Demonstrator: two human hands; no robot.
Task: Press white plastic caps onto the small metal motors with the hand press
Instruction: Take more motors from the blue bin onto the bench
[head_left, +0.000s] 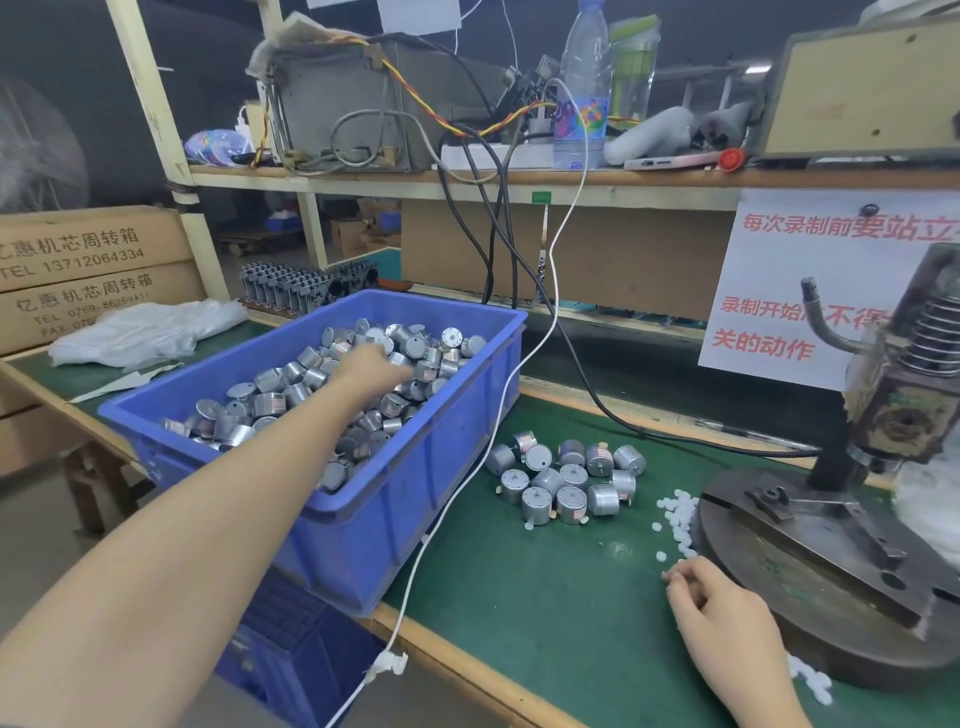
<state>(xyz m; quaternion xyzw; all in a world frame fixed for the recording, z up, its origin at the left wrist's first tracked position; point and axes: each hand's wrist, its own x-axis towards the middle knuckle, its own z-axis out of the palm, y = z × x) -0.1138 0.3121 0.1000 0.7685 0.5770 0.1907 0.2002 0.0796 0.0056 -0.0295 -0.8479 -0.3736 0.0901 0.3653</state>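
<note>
Dozens of small silver motors (270, 387) fill the blue bin (363, 525) at the left of the green bench mat (545, 597). The person's left hand (370, 370) reaches into the bin, palm down on the pile. Its fingers are buried among the motors, so whether it grasps one cannot be told. More loose motors (566, 480) lie in a cluster on the mat just right of the bin, between it and the hand press (883, 415), whose round iron base (810, 587) sits at the right. White caps (678, 514) lie scattered along the base's left rim. The right hand (719, 610) rests on the mat beside the base, fingers curled, fingertips (675, 577) at the nearest caps; whether they pinch one cannot be told. A white cable (467, 467) runs down past the bin's right side. Behind the press hangs a paper sign (769, 291) with red writing.
</note>
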